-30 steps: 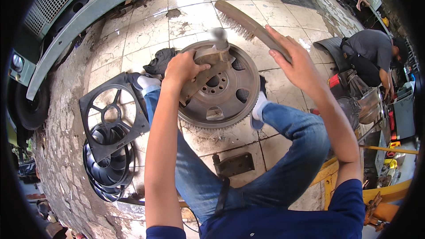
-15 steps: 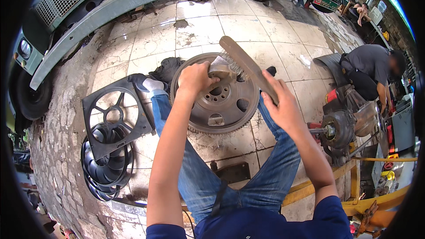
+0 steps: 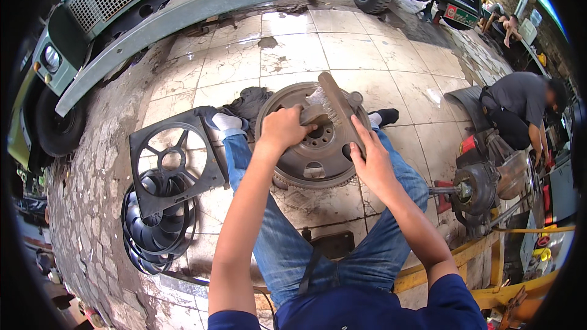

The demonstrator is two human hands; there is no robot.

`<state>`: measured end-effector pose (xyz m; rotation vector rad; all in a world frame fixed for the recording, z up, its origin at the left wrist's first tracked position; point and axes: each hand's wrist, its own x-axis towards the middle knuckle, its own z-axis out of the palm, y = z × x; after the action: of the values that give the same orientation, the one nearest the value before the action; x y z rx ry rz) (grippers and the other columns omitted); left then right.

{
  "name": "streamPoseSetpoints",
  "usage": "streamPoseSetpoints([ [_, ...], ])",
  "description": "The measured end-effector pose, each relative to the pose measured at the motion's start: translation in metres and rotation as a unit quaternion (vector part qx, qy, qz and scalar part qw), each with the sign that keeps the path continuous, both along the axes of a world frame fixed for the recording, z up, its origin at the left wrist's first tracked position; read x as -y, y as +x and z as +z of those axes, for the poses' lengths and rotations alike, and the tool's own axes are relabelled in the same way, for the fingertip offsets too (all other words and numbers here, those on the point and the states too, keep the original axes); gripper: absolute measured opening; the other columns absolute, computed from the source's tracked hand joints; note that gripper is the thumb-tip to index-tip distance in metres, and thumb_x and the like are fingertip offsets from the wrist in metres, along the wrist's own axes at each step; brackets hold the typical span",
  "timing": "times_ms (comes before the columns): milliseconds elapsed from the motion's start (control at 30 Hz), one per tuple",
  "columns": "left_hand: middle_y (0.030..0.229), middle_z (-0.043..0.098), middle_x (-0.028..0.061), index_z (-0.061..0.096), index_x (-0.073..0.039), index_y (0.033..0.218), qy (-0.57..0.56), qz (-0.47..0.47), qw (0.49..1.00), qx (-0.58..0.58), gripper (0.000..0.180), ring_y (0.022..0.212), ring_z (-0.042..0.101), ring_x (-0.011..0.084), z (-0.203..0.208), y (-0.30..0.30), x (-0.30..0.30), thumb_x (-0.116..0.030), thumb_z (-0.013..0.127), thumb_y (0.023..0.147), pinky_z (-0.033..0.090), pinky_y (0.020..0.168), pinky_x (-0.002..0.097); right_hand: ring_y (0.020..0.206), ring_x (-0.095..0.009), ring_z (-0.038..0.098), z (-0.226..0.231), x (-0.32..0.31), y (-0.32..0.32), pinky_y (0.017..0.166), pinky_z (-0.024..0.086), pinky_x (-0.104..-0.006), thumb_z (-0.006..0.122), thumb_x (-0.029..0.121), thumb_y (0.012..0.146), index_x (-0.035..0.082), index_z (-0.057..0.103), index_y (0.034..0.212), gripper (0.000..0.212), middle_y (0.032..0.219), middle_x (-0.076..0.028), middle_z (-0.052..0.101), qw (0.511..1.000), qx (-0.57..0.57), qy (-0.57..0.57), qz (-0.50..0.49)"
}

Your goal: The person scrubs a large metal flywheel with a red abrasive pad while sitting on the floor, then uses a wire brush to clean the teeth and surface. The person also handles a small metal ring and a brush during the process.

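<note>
A round, rusty flywheel (image 3: 290, 162) with a toothed rim lies on the floor between my legs. Over its upper middle, my left hand (image 3: 284, 128) pinches a small curved grey-brown metal piece (image 3: 314, 113) between thumb and fingers. My right hand (image 3: 373, 160) is wrapped round the handle end of a wire brush (image 3: 340, 102) with a long brown back. Its pale bristles face left, right beside the metal piece; whether they touch it I cannot tell. The brush lies at a slant above the flywheel and covers part of its right side.
On the left, a black fan shroud (image 3: 145, 146) leans on a black fan (image 3: 150, 226). A dark cloth (image 3: 249, 105) lies beyond my left foot. At right stand a greasy axle part (image 3: 474, 186) and a yellow frame (image 3: 483, 250). A person (image 3: 520, 107) crouches there; a green vehicle's bumper (image 3: 177, 30) fills the upper left.
My right hand has moved left and the brush has drawn towards me along the metal piece, standing steeper. My left hand keeps its hold. The whole view has shifted slightly.
</note>
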<state>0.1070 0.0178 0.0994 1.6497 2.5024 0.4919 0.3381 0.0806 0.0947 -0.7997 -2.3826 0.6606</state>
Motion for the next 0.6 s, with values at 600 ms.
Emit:
streamPoseSetpoints([
  [600, 0.096, 0.071, 0.0202, 0.069, -0.002, 0.106, -0.020, 0.027, 0.999, 0.042, 0.058, 0.093, 0.067, 0.0377, 0.006, -0.005, 0.000, -0.051, 0.076, 0.075, 0.053, 0.082, 0.0447, 0.063, -0.038, 0.066, 0.016, -0.006, -0.027, 0.056, 0.057, -0.0449, 0.059, 0.024, 0.095, 0.030, 0.035, 0.148, 0.059, 0.084, -0.018, 0.059, 0.990, 0.078, 0.122, -0.002],
])
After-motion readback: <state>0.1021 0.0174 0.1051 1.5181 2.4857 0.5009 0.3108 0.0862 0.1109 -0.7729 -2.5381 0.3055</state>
